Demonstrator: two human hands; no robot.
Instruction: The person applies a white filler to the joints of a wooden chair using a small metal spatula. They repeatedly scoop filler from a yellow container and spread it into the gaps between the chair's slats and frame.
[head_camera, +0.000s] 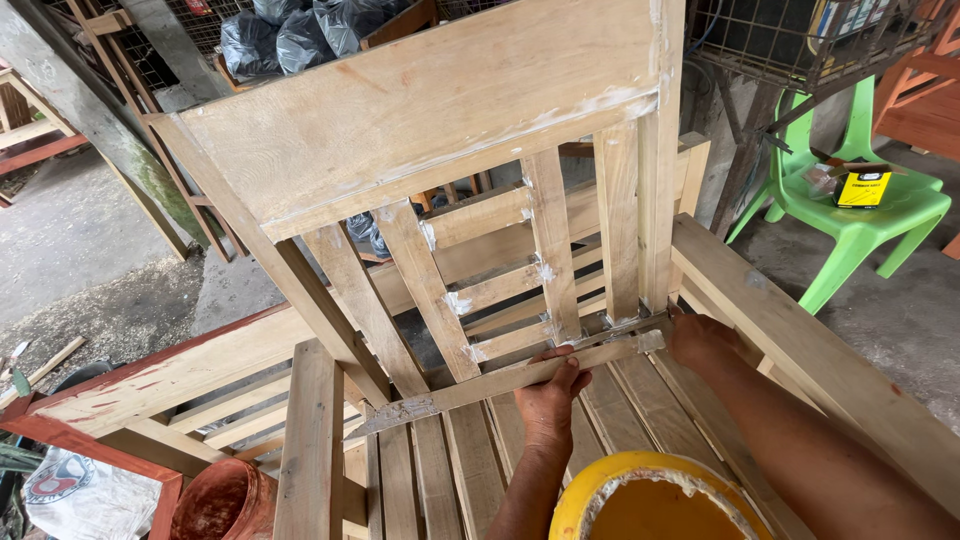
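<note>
The left hand (548, 392) is gripping the middle of a long flat wooden strip smeared with pale filler (500, 380), fingers curled closed over its upper edge. The right hand (700, 338) is pinching the strip's right end, fingers closed on it beside the frame's right post. The strip is lying across the lower ends of the upright slats of an unfinished bare-wood chair frame (440, 110), just above the seat slats, its pointed left end reaching down to the left. White filler patches are showing at the slat joints. A round yellow tub of tan paste (600, 490) is sitting at the near edge, between the forearms. A small yellow-and-black rectangular can (862, 188) is resting on a green plastic chair (890, 215) at far right. A rust-orange round pot (222, 500) is standing at near left.
</note>
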